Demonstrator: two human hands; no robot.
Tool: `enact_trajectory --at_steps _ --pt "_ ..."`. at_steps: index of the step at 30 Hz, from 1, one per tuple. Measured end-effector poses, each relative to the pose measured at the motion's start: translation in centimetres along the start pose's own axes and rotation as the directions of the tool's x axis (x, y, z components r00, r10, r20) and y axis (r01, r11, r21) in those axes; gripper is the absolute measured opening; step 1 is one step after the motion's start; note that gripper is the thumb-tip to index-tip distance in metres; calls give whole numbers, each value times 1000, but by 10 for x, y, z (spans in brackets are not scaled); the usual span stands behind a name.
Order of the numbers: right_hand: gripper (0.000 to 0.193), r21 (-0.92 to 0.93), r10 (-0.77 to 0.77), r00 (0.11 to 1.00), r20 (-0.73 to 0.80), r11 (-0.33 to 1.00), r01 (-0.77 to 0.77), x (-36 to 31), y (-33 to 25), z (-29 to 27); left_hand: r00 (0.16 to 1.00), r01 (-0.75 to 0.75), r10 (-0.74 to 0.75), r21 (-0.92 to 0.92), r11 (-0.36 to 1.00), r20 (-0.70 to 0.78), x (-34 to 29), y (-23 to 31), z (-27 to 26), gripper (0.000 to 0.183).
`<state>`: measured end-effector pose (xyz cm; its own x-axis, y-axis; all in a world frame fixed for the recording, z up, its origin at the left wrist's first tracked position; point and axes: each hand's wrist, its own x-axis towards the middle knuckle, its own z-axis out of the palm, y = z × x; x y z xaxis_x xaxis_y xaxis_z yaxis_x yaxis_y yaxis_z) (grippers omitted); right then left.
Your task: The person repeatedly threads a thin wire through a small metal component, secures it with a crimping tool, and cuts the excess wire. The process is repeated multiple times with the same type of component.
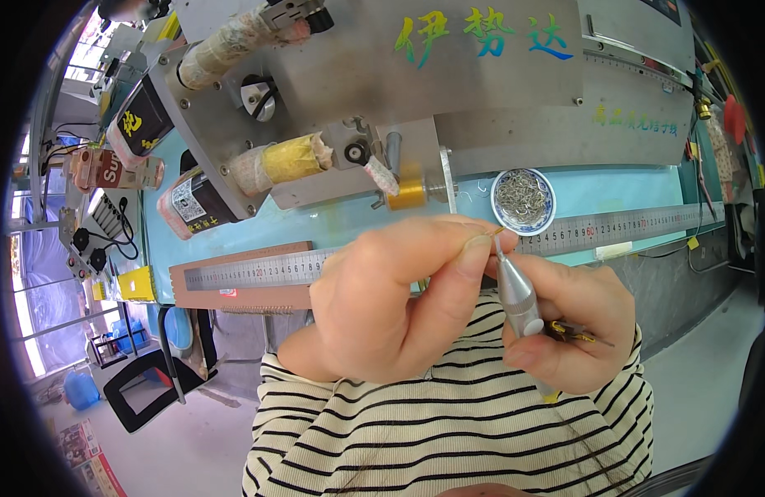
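My left hand (pixel 390 298) is closed, thumb and forefinger pinched together over a thin golden piece (pixel 499 230) that is too small to name. That pinch sits right at the narrow tip of a silver tapered metal tool (pixel 517 296) with a knurled band. My right hand (pixel 602 311) grips this tool between thumb and fingers, its tip pointing up and away from me. A slim black-and-yellow item (pixel 577 333) also lies within the right hand's fingers; its kind is mostly hidden. Just beyond both hands, a blue-and-white bowl (pixel 551 217) holds many small metal hooks (pixel 523 195).
A large metal machine (pixel 498 91) with a spool of golden thread (pixel 409 189) spans the far side. A long steel ruler (pixel 639 224) runs along the front edge of the light-blue table (pixel 349 217). A brown board (pixel 241 298) lies at left. A black-framed chair (pixel 138 406) stands lower left.
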<state>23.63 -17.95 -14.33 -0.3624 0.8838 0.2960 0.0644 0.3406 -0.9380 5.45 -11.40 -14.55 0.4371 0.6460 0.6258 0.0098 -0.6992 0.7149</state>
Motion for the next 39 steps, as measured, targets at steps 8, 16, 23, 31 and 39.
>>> enact_trajectory --at_steps 8,16,23,31,39 --pt "64 186 -194 961 -196 955 231 -20 11 -21 992 116 -122 -135 984 -38 0 2 0 11" --pt "25 141 257 88 -962 749 -647 -112 63 -169 965 205 -239 -256 945 -108 -2 1 -8 7" --pt "47 -378 -366 235 -901 391 -839 -97 67 -167 991 63 -73 -85 994 -116 0 -4 -2 16" --pt "33 -33 -80 894 -440 997 73 7 7 -1 995 -2 3 9 1000 -96 -1 0 8 19" --pt "8 95 -91 891 -445 984 148 28 11 20 988 154 -154 -79 985 6 -2 8 5 5"
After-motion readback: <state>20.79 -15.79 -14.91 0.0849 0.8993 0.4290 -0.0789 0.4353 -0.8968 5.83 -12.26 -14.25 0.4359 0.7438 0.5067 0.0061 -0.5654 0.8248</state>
